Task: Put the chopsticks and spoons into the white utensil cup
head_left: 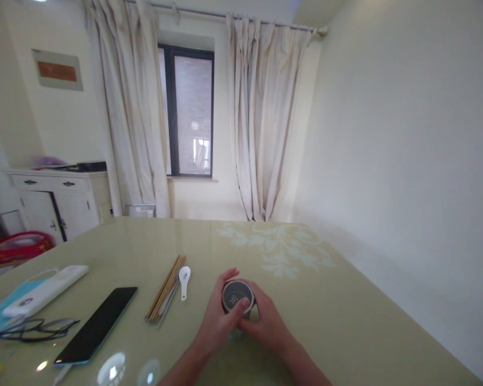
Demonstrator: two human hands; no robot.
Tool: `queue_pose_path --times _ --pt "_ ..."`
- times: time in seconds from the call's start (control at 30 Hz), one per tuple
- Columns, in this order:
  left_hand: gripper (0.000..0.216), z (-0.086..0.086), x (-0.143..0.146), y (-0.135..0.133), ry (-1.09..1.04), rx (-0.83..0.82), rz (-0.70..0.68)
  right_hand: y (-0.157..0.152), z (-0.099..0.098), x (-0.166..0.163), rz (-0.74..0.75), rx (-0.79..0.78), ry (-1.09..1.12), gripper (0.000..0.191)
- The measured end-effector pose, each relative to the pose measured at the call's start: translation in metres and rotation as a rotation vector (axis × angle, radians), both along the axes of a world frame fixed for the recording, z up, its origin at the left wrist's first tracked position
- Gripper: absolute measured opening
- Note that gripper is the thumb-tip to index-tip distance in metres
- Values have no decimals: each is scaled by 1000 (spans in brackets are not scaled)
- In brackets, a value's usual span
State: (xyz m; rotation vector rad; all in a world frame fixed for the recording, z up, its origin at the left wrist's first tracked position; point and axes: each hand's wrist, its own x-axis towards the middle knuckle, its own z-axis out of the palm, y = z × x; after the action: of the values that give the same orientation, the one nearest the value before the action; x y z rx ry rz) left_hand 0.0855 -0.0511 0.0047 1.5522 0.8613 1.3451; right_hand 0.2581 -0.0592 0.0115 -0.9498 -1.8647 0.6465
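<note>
Between my two hands is a chopstick holder (234, 291), a dark round cup with a grey rim and small holes in its bottom. My left hand (216, 321) wraps its left side, with the thumb over the rim and the fingers behind. Around the right side curls my right hand (264, 317). The lower part of the holder is largely hidden by the hands. To the left lies a bundle of wooden chopsticks (168, 287), with thin metal utensils (169, 305) along its right side. A white spoon (184, 281) lies beside them.
On the glossy table (346, 321), a black phone (99, 324) with a cable, folded glasses (38, 329), a white power bank (46, 292) and a blue mask (14, 303) lie left. A wall (406, 161) borders the right edge. Curtains (261, 118) hang beyond.
</note>
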Motion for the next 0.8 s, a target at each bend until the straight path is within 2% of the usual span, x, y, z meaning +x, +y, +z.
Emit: queue_pose_path --times 0.07,0.13,0.23,0.33,0.47,0.6,0.7,0.8 --pt "92 -8 -5 4 -44 -48 -86 2 -2 1 -4 -20 13 67" --pt "102 -9 -10 8 -50 -64 -175 5 -4 2 18 -21 29 73" --pt "84 -4 -13 12 -4 -36 -205 9 -6 3 54 -26 63 71" --pt "70 -1 -15 18 115 25 -24 11 -8 4 35 -75 81 64" --pt "82 -4 -30 38 298 99 402 15 -16 7 -78 -130 -27 74" --pt "91 -10 -56 60 422 110 586 20 -24 11 -141 -88 -87 71" --pt "90 -15 -69 67 505 136 674 22 -25 10 -154 -57 -117 52" --pt "89 -22 -71 68 543 151 695 21 -22 8 -181 -24 -175 16"
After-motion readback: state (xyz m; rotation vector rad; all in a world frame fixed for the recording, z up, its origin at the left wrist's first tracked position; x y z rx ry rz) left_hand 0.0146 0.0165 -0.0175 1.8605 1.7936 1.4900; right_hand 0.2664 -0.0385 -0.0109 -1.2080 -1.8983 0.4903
